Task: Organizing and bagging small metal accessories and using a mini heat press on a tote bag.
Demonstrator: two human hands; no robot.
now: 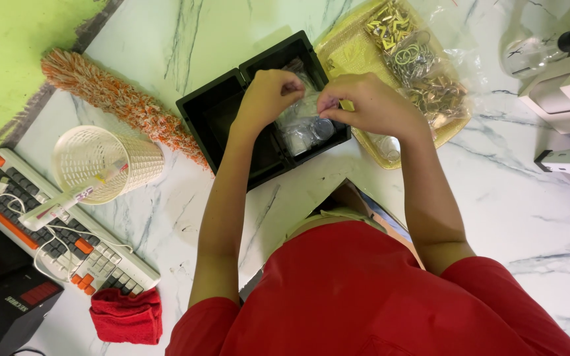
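Clear plastic, a small bag, is pinched at its top between both hands above a black tray near the far edge of the marble tabletop. The left hand is closed on one side of the bag's mouth, and the right hand is closed on the other. The bag looks crinkled and see-through, with small round silvery pieces gathered at its bottom; what they are is too small to tell.

Judging from the grip, a hard pull could split the bag or jerk it open, scattering the pieces across the tray's two compartments or the tabletop.

Just right of the tray sits a yellow dish holding bags of gold and silver metal bits. To the left lie an orange-and-white duster, a tipped cream mesh cup and a keyboard. A red cloth lies near the tabletop's near edge.
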